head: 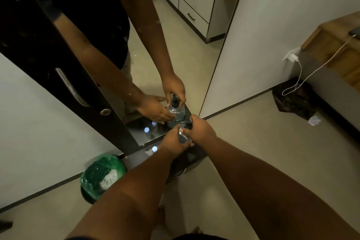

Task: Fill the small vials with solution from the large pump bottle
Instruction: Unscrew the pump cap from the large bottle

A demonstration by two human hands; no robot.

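At the bottom of the view, two bare forearms reach forward over the pale floor toward a small dark shelf [194, 157] set against a mirror [175, 48]. To the left of the arms, on the floor, stands a green bin [101, 175] lined with clear plastic. On the shelf, the left hand [171, 143] wraps around the clear body of the large pump bottle [183, 136], fingers curled closed on it, while the right hand [201, 129] sits on top with its fingers pressed onto the black pump head. Just left of the left hand, a small vial [154, 149] with a pale cap stands on the shelf; whether it holds liquid cannot be told. Beyond the hands, the mirror repeats both hands, the bottle and the vials. Farther right, a white charger [292, 57] hangs from a wall socket, its cable running up to a wooden desk [335, 45].
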